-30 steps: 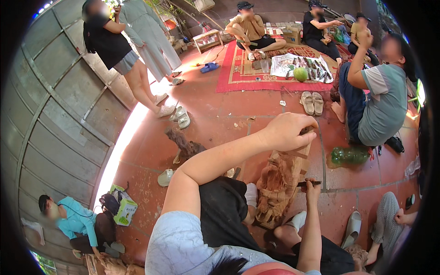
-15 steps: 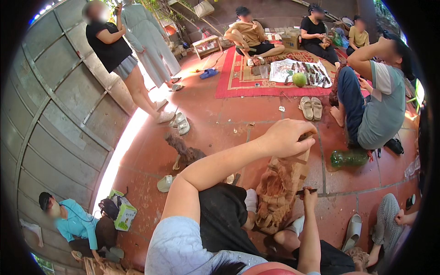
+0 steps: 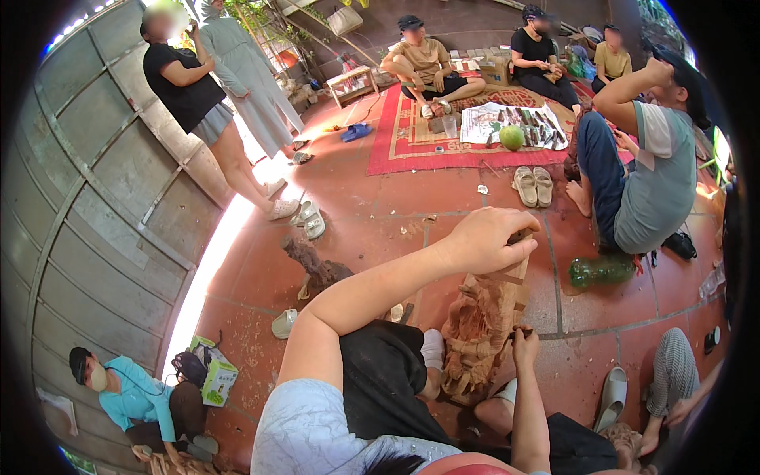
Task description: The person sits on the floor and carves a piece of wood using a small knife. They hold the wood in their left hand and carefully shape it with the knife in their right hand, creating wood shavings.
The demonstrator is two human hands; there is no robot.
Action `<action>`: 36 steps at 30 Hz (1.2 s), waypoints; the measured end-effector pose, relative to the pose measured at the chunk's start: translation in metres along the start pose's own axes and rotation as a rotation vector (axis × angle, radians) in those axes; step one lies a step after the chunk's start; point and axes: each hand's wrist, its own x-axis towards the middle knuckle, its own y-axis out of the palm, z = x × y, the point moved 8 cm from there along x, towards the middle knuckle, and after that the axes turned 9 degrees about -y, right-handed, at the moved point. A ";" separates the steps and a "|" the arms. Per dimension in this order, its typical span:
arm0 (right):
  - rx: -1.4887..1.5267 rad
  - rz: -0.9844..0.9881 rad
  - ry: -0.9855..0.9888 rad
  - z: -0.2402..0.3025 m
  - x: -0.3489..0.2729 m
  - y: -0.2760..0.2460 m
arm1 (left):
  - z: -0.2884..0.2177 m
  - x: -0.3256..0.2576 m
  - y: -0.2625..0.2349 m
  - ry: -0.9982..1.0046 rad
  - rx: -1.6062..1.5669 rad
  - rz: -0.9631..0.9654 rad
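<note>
A reddish-brown wood carving point(image 3: 473, 340) with a rough relief stands between my knees, its pale plain side on the right. At its far upper end is my left hand point(image 3: 495, 239), arm bent across, fingers curled round a brownish thing mostly hidden by the hand; I cannot tell whether it is the wood's end or a separate piece. My right hand point(image 3: 526, 353) is closed on a slim dark carving tool point(image 3: 520, 332), held close to the carving's right edge. Whether its tip touches the wood is too small to tell.
A green plastic bottle point(image 3: 602, 271) lies on the tiles to the right, near a seated person. Beyond are sandals point(image 3: 532, 187) and a red rug point(image 3: 412, 154) with tools and a green round fruit point(image 3: 511, 138). Left stand a dark wood lump point(image 3: 315, 265) and a green-white box point(image 3: 219, 377).
My right hand has shifted slightly left and down, and the tool in it has turned. My left hand stays at the carving's far end. The view has shifted a little.
</note>
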 end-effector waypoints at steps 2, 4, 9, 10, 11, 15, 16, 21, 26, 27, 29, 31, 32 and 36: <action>0.339 -0.046 0.133 0.005 -0.005 -0.012 | 0.003 -0.006 -0.001 -0.021 -0.010 0.007; 0.470 -0.090 0.157 0.011 -0.003 -0.022 | 0.005 -0.009 -0.002 -0.017 -0.010 -0.005; 0.178 -0.030 0.252 -0.018 0.006 -0.011 | -0.001 0.000 -0.003 -0.023 -0.002 0.003; 0.133 -0.004 0.282 -0.026 0.003 -0.010 | 0.002 0.001 -0.001 -0.025 0.009 -0.007; 0.177 -0.052 0.194 0.007 0.002 -0.008 | 0.003 0.003 0.004 -0.018 0.009 -0.004; 0.211 -0.012 0.272 0.023 0.015 -0.021 | 0.009 0.003 0.006 -0.084 -0.008 0.041; 0.082 -0.042 0.193 0.029 0.018 -0.029 | 0.007 0.001 0.005 -0.177 -0.085 0.072; -0.092 -0.070 0.156 0.016 0.006 -0.025 | -0.009 0.010 0.013 -0.091 -0.091 0.048; 0.160 -0.019 0.234 0.028 0.001 -0.043 | -0.014 0.006 0.013 -0.126 -0.135 0.074; 0.081 -0.083 0.200 0.011 0.003 -0.050 | -0.017 0.008 0.017 -0.106 -0.139 0.076; 0.006 -0.100 0.227 -0.002 0.002 -0.044 | -0.017 0.007 0.016 -0.089 -0.120 0.067; -0.005 -0.032 0.356 -0.016 -0.004 -0.028 | -0.016 0.007 0.016 -0.092 -0.117 0.066; -0.147 -0.069 0.138 0.016 -0.003 -0.022 | -0.013 0.006 0.016 -0.102 -0.114 0.062; 0.029 -0.036 0.199 0.023 0.001 -0.029 | -0.009 0.004 0.012 -0.103 -0.129 0.054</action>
